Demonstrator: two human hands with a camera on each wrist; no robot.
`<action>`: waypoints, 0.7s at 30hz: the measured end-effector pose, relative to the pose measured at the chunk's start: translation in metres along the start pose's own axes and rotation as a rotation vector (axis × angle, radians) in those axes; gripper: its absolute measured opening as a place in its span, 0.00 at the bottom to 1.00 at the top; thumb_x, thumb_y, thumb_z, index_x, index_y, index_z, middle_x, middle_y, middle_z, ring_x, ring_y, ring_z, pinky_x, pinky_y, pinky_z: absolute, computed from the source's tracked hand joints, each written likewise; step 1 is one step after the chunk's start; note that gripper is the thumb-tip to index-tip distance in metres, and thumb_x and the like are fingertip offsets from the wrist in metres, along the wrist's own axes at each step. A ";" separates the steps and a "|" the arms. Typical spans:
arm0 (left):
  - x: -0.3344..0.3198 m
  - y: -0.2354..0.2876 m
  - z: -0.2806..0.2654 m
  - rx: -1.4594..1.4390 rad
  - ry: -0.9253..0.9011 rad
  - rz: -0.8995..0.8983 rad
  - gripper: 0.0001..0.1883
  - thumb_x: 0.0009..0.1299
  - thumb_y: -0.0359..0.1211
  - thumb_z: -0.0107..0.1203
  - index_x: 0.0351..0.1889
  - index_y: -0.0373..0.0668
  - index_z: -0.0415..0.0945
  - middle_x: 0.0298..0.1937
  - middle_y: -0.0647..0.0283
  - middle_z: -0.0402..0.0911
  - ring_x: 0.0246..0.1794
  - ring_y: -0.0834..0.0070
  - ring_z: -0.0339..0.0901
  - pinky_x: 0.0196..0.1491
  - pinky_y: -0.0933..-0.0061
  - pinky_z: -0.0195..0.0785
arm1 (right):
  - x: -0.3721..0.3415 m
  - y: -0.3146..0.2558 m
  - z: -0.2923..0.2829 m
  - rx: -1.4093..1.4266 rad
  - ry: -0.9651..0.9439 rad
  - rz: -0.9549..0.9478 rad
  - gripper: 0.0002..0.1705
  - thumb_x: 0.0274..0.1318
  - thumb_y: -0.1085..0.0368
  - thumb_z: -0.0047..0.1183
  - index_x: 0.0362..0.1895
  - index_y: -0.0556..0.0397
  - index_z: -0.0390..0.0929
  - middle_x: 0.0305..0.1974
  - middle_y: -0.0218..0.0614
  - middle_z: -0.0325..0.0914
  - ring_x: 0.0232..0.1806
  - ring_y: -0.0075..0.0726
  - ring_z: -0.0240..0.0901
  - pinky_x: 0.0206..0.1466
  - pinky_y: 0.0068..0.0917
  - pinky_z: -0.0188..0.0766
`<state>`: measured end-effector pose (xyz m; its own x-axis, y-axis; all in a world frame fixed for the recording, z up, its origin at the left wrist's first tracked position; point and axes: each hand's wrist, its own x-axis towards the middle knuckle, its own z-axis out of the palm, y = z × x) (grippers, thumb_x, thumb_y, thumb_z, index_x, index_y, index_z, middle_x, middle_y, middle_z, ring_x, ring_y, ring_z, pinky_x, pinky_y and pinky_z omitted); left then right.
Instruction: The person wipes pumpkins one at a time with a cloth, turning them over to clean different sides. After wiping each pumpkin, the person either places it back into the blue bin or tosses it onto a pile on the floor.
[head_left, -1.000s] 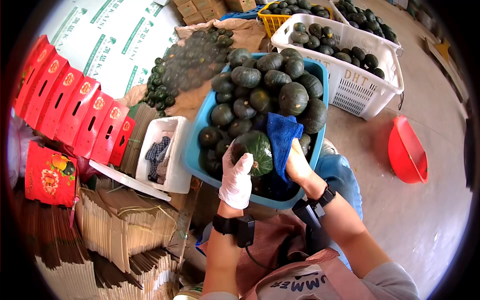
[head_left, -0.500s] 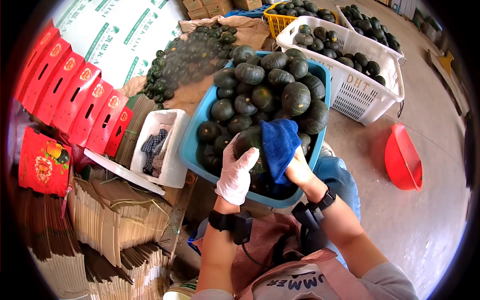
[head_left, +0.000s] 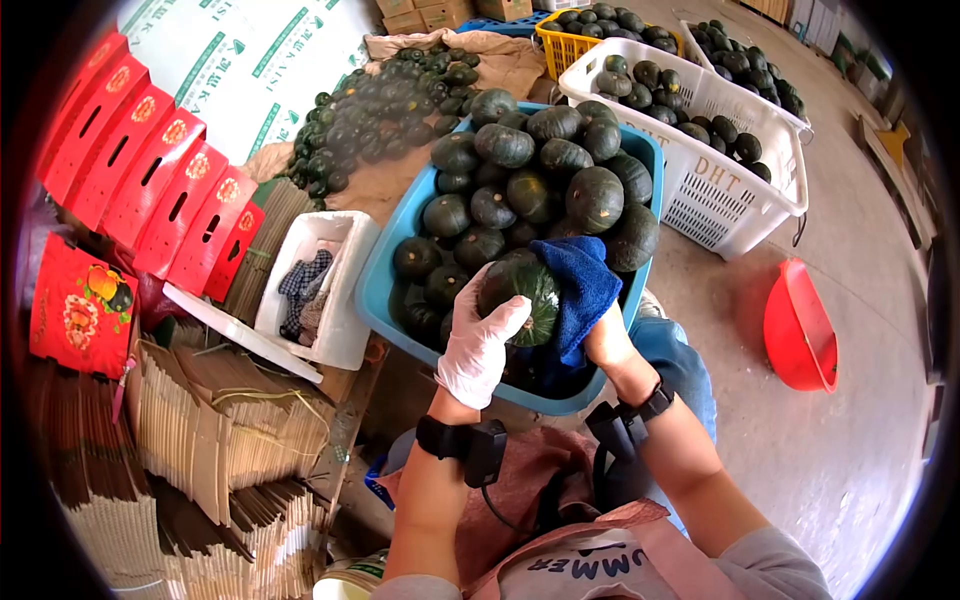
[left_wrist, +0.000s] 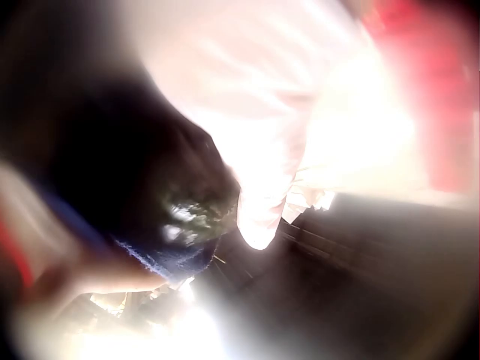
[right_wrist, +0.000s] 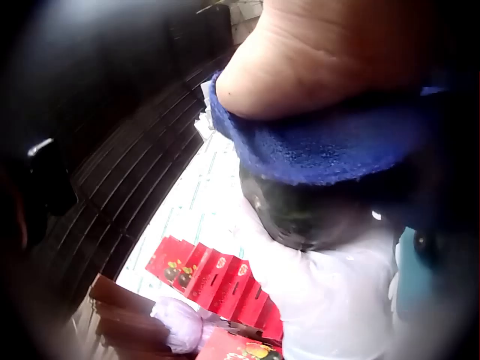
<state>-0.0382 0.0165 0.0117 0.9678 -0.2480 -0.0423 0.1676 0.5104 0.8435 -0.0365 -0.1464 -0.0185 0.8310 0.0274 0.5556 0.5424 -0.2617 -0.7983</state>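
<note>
My left hand [head_left: 475, 345], in a white glove, holds a dark green pumpkin [head_left: 518, 285] from its left side, the thumb across the near face. A blue cloth [head_left: 582, 285] lies against the pumpkin's right side. My bare right hand [head_left: 608, 340] grips that cloth, its fingers hidden beneath it. Both hands are over the near part of a blue tub [head_left: 555, 404] heaped with more pumpkins [head_left: 595, 198]. In the right wrist view the cloth [right_wrist: 315, 154] covers the pumpkin's [right_wrist: 289, 214] upper part, with the glove [right_wrist: 330, 292] beneath. The left wrist view is dark and overexposed.
A white crate [head_left: 735, 190] of pumpkins stands beyond the tub, right. A red basin [head_left: 800, 330] is on the floor. Left are a foam box [head_left: 350, 300] with cloths inside, red cartons [head_left: 150, 165] and stacked flat cardboard [head_left: 190, 430]. More pumpkins [head_left: 370, 120] lie on a brown sheet.
The cloth came over the pumpkin's front half a second ago, then slid back to its right side, showing its near face again. My left hand keeps its hold.
</note>
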 end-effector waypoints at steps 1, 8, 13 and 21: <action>0.000 0.002 0.001 0.000 0.000 0.001 0.22 0.65 0.28 0.62 0.57 0.37 0.72 0.46 0.66 0.79 0.40 0.80 0.77 0.46 0.80 0.73 | -0.004 0.001 0.002 0.000 0.000 -0.001 0.22 0.65 0.65 0.48 0.61 0.57 0.70 0.55 0.37 0.72 0.58 0.32 0.66 0.64 0.32 0.61; 0.007 0.002 -0.011 0.087 -0.098 0.032 0.23 0.64 0.29 0.63 0.56 0.36 0.72 0.44 0.66 0.80 0.38 0.81 0.77 0.42 0.79 0.73 | -0.015 0.005 0.006 0.594 -0.021 0.334 0.26 0.67 0.61 0.48 0.66 0.56 0.66 0.59 0.33 0.70 0.58 0.26 0.66 0.63 0.27 0.63; 0.009 0.008 -0.014 0.027 -0.130 -0.028 0.23 0.62 0.29 0.64 0.56 0.37 0.72 0.44 0.67 0.80 0.38 0.82 0.76 0.42 0.79 0.71 | -0.016 -0.008 0.005 0.663 -0.024 0.362 0.27 0.66 0.61 0.51 0.66 0.57 0.65 0.59 0.33 0.70 0.58 0.26 0.67 0.62 0.26 0.65; 0.011 0.006 -0.005 -0.103 -0.170 0.026 0.21 0.64 0.33 0.59 0.55 0.36 0.74 0.42 0.66 0.81 0.38 0.79 0.78 0.44 0.79 0.72 | -0.015 -0.001 0.007 0.924 0.100 0.499 0.27 0.66 0.63 0.51 0.67 0.58 0.64 0.61 0.34 0.69 0.60 0.28 0.67 0.64 0.28 0.64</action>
<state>-0.0255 0.0207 0.0132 0.9281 -0.3644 0.0768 0.1698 0.5976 0.7836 -0.0484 -0.1396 -0.0280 0.9948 0.0290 0.0981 0.0594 0.6168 -0.7849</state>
